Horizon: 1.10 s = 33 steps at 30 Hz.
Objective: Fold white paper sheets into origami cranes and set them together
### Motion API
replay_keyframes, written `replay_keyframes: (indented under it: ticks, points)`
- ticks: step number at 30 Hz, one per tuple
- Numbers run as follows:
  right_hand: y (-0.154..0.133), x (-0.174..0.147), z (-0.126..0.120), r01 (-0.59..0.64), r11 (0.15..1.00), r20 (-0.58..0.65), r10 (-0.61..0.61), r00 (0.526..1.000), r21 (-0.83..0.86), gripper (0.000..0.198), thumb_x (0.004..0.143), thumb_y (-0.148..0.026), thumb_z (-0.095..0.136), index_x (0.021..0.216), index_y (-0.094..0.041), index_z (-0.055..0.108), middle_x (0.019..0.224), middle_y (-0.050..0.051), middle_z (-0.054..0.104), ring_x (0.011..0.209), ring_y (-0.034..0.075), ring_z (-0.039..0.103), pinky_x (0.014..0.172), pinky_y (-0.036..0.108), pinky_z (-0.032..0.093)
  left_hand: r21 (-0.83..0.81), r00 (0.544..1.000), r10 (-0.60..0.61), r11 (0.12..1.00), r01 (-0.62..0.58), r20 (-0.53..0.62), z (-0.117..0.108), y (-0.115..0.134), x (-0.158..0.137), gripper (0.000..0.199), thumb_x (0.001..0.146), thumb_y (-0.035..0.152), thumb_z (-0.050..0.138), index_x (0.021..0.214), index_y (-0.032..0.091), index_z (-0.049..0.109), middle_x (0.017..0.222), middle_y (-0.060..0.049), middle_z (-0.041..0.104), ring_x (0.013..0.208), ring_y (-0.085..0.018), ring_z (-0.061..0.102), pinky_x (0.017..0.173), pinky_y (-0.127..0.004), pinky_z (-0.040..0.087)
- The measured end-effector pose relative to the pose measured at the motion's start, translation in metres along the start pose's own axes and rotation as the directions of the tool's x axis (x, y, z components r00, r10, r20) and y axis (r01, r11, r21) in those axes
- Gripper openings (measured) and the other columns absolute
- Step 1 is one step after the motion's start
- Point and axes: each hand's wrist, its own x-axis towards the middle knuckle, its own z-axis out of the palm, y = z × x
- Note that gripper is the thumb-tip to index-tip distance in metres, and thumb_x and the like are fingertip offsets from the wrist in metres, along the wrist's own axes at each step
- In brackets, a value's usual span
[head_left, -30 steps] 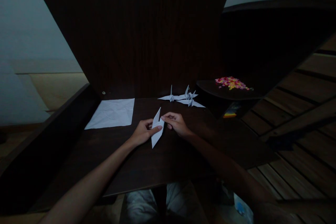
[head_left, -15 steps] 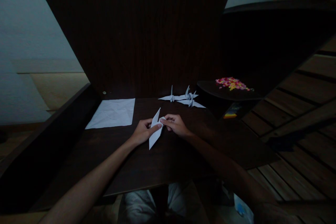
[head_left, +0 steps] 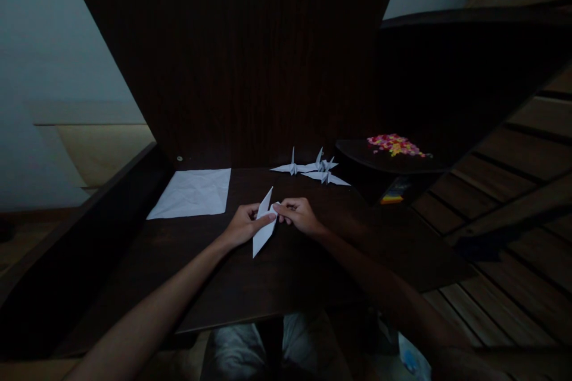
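Between my hands, just above the dark desk, is a partly folded piece of white paper with a long pointed flap up and another point down. My left hand grips its left side, thumb laid across the front. My right hand pinches a small folded part at its right edge between thumb and fingers. Beyond my hands, near the back panel, stand three white origami cranes, close together with wings spread. A creased white sheet of paper lies flat to the left.
On a low corner shelf at the right sits a heap of small pink, red and yellow pieces. Under that shelf is a thing with a yellow stripe. A raised side board bounds the desk on the left.
Both hands stay nearly in place on the folded paper. The right fingertips have shifted slightly at its edge, and the camera view has moved a little.
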Motion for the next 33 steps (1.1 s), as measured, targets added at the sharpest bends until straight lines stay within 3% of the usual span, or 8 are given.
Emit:
replay_keyframes:
  ticks: [6,13,18,23,27,33]
  points:
    - [-0.004,-0.001,0.001,0.032,0.999,-0.009,-0.032,0.999,0.009,0.042,0.076,-0.052,0.060,0.054,-0.017,0.059,0.042,-0.004,0.047,0.038,0.007,0.038,0.042,0.022,0.030,-0.011,1.000,0.007,1.000,-0.008,-0.006,-0.001,0.000,0.000,0.038,0.069,0.045,0.070,0.084,0.010,0.068,0.070,-0.003,0.064,0.057,-0.012,0.053,0.049,-0.020,0.039]
    - [0.007,0.004,-0.001,0.023,0.998,-0.127,-0.016,0.992,0.054,0.051,0.079,-0.060,0.052,0.056,-0.016,0.059,0.049,0.000,0.056,0.038,0.006,0.041,0.041,0.021,0.031,-0.076,0.995,0.003,0.997,-0.010,-0.097,-0.002,-0.004,0.005,0.040,0.064,0.048,0.073,0.081,0.012,0.067,0.072,-0.003,0.067,0.063,-0.015,0.059,0.055,-0.023,0.044]
    - [0.012,0.008,0.001,-0.101,0.984,-0.036,0.107,0.994,0.147,0.059,0.080,-0.068,0.042,0.062,-0.014,0.060,0.050,0.001,0.058,0.034,0.006,0.043,0.036,0.019,0.029,0.008,0.971,0.125,0.992,-0.126,-0.203,-0.006,-0.008,0.007,0.033,0.067,0.044,0.072,0.076,0.013,0.069,0.073,-0.003,0.065,0.067,-0.016,0.058,0.063,-0.026,0.046]
    - [0.014,0.007,0.006,-0.250,0.966,0.125,0.240,0.963,0.071,0.057,0.072,-0.069,0.051,0.061,-0.014,0.059,0.052,0.000,0.059,0.031,0.005,0.043,0.030,0.017,0.030,0.046,0.950,0.260,0.965,-0.256,-0.170,-0.009,0.000,0.005,0.027,0.069,0.040,0.072,0.072,0.013,0.071,0.087,-0.009,0.065,0.082,-0.020,0.059,0.073,-0.029,0.048]
    - [0.014,0.006,0.006,-0.251,0.964,0.084,0.243,0.966,0.089,0.049,0.073,-0.062,0.056,0.067,-0.013,0.061,0.057,0.000,0.060,0.032,0.003,0.042,0.029,0.015,0.028,0.006,0.956,0.240,0.970,-0.243,-0.166,-0.009,0.003,0.003,0.028,0.067,0.042,0.073,0.075,0.014,0.073,0.096,-0.010,0.065,0.089,-0.022,0.060,0.079,-0.033,0.049]
    - [0.010,0.006,0.003,-0.216,0.938,0.014,0.221,0.975,0.270,0.031,0.071,-0.042,0.067,0.088,-0.016,0.064,0.056,-0.005,0.054,0.035,0.002,0.038,0.031,0.015,0.023,-0.077,0.974,0.197,0.975,-0.206,-0.107,-0.006,0.000,0.004,0.032,0.065,0.042,0.075,0.080,0.014,0.074,0.119,-0.015,0.060,0.107,-0.029,0.057,0.086,-0.041,0.050]
